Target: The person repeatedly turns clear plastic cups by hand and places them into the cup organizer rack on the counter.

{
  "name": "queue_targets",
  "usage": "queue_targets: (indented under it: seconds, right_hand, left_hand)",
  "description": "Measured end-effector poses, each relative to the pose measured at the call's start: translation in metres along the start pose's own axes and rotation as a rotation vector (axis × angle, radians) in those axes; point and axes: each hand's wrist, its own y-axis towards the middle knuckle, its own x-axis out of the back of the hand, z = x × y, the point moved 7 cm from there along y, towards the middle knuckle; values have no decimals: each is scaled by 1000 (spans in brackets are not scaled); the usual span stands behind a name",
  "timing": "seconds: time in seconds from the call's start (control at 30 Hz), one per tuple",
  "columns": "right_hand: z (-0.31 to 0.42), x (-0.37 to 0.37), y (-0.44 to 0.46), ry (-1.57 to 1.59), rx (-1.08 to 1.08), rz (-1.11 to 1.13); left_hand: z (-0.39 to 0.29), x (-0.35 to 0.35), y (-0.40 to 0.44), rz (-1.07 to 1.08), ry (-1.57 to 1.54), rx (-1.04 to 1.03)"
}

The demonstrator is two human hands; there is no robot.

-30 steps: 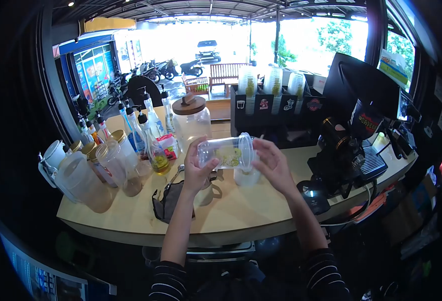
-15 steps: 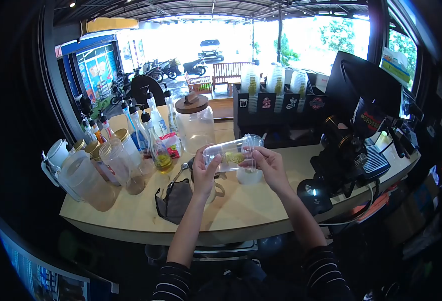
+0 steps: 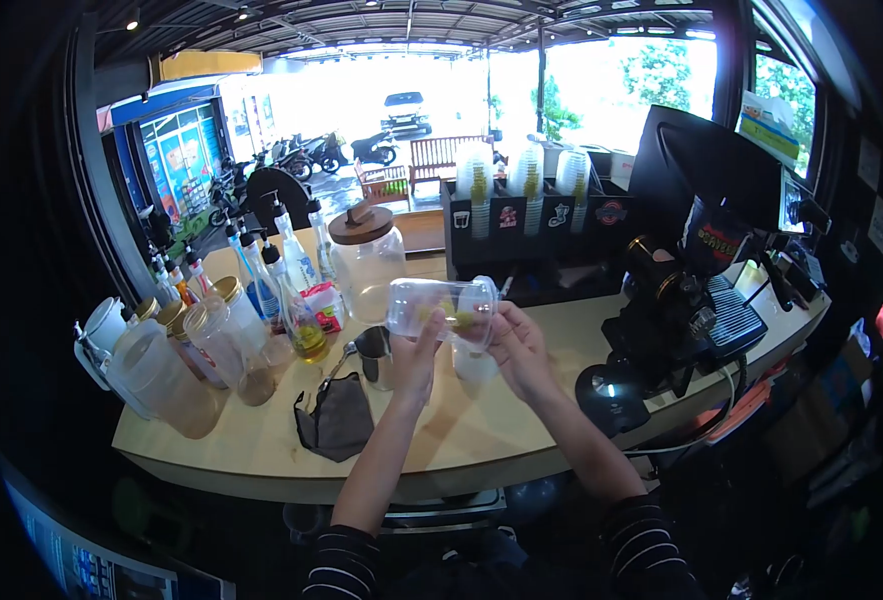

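A clear plastic cup (image 3: 411, 298) lies on its side in the air over the counter, its rim pointing right. My left hand (image 3: 416, 362) is closed around the cup's body from below. With its fingers at the rim, my right hand (image 3: 519, 352) grips the right end. A yellowish print shows on the cup wall, partly behind my left fingers. Below and behind the cup stands a pale container (image 3: 474, 366), mostly hidden. Left of my left hand are a metal pitcher (image 3: 372, 360) and a dark grey cloth (image 3: 335, 420).
On the left of the counter (image 3: 441, 452) stand several plastic jugs (image 3: 164, 385), jars and pump bottles (image 3: 304, 325). A large jar with a wooden lid (image 3: 369, 270) is behind. Cup stacks (image 3: 526, 185) fill a black holder (image 3: 551, 240). A coffee grinder (image 3: 661, 290) stands right.
The view has shifted slightly, moving the counter things left. The cup has turned in my hands, its print now nearer my left fingers. Both hands still hold it.
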Motion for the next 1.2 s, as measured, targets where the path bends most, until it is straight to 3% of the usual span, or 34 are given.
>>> queue_targets:
  seconds: [0.07,0.2,0.3,0.33,0.37,0.43,0.5,0.67,0.73,0.83,0.93,1.0,1.17,1.2]
  right_hand:
    - [1,4,-1,100,14,9]
    - [7,23,4,-38,-90,-11]
    - [48,40,9,-726,215,-181]
    - [60,38,13,-731,223,-183]
    - [80,24,15,-856,342,-118]
    - [110,-2,21,-1104,565,19]
    - [110,0,36,-1175,580,22]
    - [140,40,88,-1313,672,-8]
    - [165,64,119,-1332,726,-81]
    - [196,112,168,-1267,817,-255]
    - [201,159,213,-1242,723,-324]
    - [198,177,236,-1270,705,-292]
    - [187,215,274,-1343,604,-237]
    - [183,224,280,-1376,481,-252]
  left_hand:
    - [6,-6,6,63,52,-22]
    - [-4,-22,20,134,195,-61]
    - [-19,-43,29,184,374,-138]
    - [-19,-49,34,191,460,-158]
    - [-17,-53,43,203,584,-363]
    - [-27,-86,42,261,723,-455]
    - [-26,-117,43,371,922,-669]
    - [-2,-157,89,430,863,-711]
    - [12,-166,113,389,1019,-608]
    - [49,-168,149,504,1151,-587]
    - [84,-165,173,596,1281,-553]
    - [101,-163,181,639,1567,-438]
    - [106,-162,184,716,1635,-383]
    - [106,-161,184,724,1608,-374]
